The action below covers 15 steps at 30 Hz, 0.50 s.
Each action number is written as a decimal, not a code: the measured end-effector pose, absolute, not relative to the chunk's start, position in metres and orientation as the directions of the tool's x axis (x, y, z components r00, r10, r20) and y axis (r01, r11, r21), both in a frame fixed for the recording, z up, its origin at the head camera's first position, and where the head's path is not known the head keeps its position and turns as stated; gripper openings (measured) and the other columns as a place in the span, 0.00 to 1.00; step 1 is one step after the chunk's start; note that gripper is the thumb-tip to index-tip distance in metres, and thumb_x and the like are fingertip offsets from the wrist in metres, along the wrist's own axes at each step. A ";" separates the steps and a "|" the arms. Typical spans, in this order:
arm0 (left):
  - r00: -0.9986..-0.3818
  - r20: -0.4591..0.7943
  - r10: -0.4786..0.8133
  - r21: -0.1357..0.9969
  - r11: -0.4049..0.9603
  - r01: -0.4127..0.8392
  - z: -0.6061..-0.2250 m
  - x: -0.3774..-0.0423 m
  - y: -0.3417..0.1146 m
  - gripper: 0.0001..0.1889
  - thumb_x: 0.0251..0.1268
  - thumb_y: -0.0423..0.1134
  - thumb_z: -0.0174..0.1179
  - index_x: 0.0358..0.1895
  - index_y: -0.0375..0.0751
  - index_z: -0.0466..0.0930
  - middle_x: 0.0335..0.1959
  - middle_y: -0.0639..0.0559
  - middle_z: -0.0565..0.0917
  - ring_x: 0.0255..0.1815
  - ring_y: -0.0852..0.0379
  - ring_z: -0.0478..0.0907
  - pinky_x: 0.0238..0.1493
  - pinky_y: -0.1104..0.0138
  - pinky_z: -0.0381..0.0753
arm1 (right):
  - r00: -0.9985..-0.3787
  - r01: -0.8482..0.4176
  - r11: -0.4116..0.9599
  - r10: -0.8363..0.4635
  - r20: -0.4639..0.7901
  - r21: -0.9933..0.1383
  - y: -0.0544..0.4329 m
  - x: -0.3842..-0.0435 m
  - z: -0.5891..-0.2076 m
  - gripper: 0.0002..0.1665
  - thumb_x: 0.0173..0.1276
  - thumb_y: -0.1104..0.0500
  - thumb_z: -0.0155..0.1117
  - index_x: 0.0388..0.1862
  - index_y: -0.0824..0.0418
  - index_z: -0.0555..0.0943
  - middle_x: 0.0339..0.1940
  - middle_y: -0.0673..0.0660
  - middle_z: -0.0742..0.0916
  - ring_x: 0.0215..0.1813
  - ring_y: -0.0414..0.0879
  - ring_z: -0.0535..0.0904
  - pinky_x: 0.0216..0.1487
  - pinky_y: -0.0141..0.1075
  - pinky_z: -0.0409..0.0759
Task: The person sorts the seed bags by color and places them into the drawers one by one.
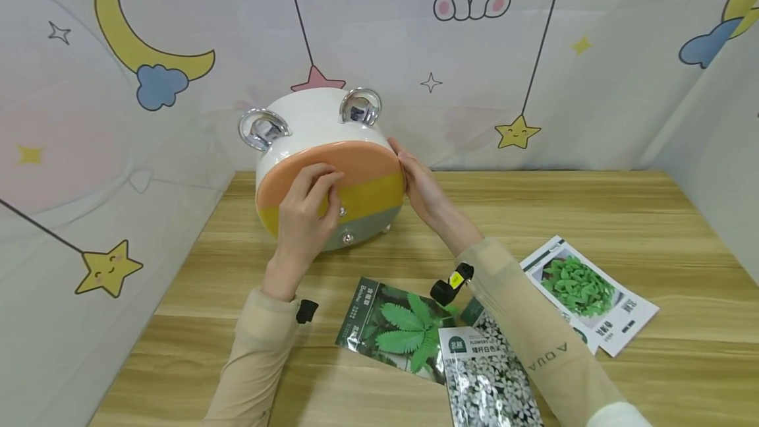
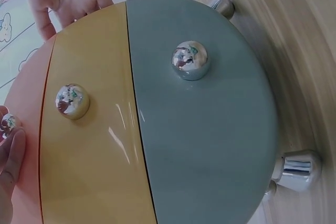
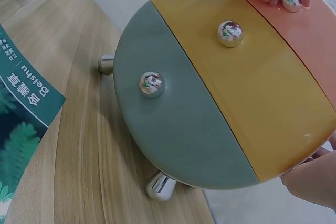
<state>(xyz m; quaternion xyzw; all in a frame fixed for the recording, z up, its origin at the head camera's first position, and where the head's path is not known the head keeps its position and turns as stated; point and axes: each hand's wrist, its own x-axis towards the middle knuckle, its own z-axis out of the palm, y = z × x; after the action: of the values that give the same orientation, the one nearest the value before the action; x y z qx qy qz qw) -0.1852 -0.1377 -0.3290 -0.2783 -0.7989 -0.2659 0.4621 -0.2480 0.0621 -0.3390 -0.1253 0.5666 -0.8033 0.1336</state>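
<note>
A rounded storage box (image 1: 308,111) with three drawers stands on the table, white-shelled with two chrome ear-shaped rings on top. Its front has an orange drawer (image 1: 367,160), a yellow drawer (image 2: 89,156) and a grey-green drawer (image 3: 173,124), each bearing a round chrome knob. My left hand (image 1: 305,216) pinches the orange drawer's knob (image 3: 291,2) between thumb and fingers; the drawer looks closed. My right hand (image 1: 423,190) rests against the box's right side with its fingers extended, partly hidden behind the edge in the right wrist view.
Near the front lie seed packets: one with a green leaf (image 1: 403,331), one with white flowers (image 1: 492,381), and a white one with leafy greens (image 1: 581,288) to the right, partly under my right sleeve. A patterned cloth wall (image 1: 385,18) rises behind the wooden table (image 1: 474,196).
</note>
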 end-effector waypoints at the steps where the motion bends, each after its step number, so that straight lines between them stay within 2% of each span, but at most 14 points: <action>1: -0.416 0.888 0.198 0.168 0.702 0.692 -0.329 -0.186 -0.138 0.08 0.61 0.27 0.56 0.41 0.33 0.83 0.44 0.41 0.81 0.46 0.47 0.79 0.45 0.59 0.83 | -0.933 0.074 -0.322 -0.356 0.048 -0.944 0.062 -0.248 -0.339 0.30 0.80 0.51 0.35 0.78 0.51 0.53 0.80 0.45 0.55 0.81 0.39 0.43 0.81 0.38 0.41; 9: -0.410 0.894 0.182 0.188 0.678 0.710 -0.331 -0.188 -0.137 0.08 0.61 0.26 0.56 0.41 0.33 0.83 0.45 0.40 0.81 0.45 0.47 0.80 0.43 0.59 0.83 | -0.934 0.076 -0.324 -0.355 0.047 -0.943 0.064 -0.249 -0.339 0.30 0.79 0.51 0.35 0.78 0.51 0.53 0.80 0.45 0.55 0.81 0.39 0.43 0.81 0.39 0.39; 15: -0.429 0.885 0.180 0.205 0.677 0.707 -0.333 -0.186 -0.138 0.10 0.60 0.25 0.57 0.44 0.34 0.82 0.47 0.39 0.77 0.38 0.47 0.78 0.38 0.59 0.82 | -0.933 0.078 -0.328 -0.357 0.047 -0.942 0.063 -0.248 -0.339 0.30 0.79 0.51 0.35 0.78 0.51 0.53 0.80 0.46 0.55 0.81 0.39 0.43 0.81 0.40 0.39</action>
<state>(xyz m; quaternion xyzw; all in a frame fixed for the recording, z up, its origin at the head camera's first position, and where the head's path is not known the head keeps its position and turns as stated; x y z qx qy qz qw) -0.1863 -0.1375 -0.3332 -0.2792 -0.7942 -0.2894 0.4557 -0.2480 0.0631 -0.3389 -0.1236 0.5638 -0.8053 0.1352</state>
